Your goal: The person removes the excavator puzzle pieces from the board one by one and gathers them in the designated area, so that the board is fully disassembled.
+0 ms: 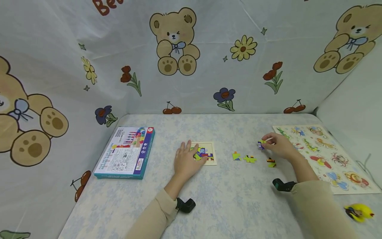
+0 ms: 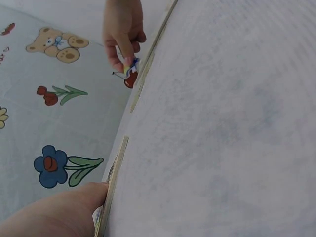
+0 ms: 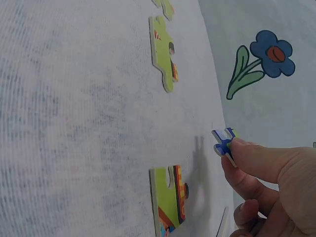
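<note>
My left hand (image 1: 187, 162) rests with spread fingers on a small framed jigsaw board (image 1: 214, 146), partly covering its colourful picture. In the left wrist view, the thumb (image 2: 81, 197) lies at the board's edge. Between thumb and fingers, my right hand (image 1: 280, 146) pinches a blue, white and green puzzle piece (image 3: 226, 144), raised off the table. Below that hand lies a green piece with a red and orange strip (image 1: 271, 162). Two more loose pieces, a green and blue one (image 1: 236, 156) and a mostly green one (image 1: 249, 159), lie between the hands.
A flat teal and purple box (image 1: 125, 151) lies at the left. On the right is a large sheet with animal pictures (image 1: 323, 149), close to the right forearm. A yellow toy duck (image 1: 359, 212) sits near the front right. A bear-printed cloth (image 1: 203, 93) stands behind the table.
</note>
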{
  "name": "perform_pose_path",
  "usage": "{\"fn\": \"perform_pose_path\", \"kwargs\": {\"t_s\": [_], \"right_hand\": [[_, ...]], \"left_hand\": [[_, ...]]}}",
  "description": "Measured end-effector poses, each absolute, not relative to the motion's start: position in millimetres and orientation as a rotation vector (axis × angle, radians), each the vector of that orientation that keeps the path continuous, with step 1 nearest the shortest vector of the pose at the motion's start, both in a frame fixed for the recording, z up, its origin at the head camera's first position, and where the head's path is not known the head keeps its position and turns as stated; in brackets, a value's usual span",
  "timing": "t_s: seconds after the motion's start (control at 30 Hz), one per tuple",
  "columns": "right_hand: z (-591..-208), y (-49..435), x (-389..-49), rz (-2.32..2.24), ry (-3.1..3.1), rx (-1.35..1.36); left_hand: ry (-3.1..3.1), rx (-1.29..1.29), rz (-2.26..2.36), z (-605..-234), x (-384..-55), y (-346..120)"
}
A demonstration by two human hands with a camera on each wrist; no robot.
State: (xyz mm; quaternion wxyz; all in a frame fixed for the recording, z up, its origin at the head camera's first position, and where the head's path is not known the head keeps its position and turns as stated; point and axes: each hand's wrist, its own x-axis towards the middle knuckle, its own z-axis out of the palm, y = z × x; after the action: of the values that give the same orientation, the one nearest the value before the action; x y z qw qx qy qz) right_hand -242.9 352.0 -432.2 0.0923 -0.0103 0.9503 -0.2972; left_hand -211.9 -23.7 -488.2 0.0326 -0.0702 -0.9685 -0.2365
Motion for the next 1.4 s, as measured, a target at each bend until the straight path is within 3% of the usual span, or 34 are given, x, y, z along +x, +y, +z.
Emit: {"fn": "perform_pose_path", "kwargs": {"t_s": [0.97, 1.4], "right_hand": [[-440, 362, -242, -0.552, 2.939, 0.032], [-438, 341, -242, -0.745, 2.92, 0.008]], "left_hand": [[-2.957, -0.231, -0.712, -493, -214, -26], [-2.963, -0.219, -0.745, -495, -214, -27]]}}
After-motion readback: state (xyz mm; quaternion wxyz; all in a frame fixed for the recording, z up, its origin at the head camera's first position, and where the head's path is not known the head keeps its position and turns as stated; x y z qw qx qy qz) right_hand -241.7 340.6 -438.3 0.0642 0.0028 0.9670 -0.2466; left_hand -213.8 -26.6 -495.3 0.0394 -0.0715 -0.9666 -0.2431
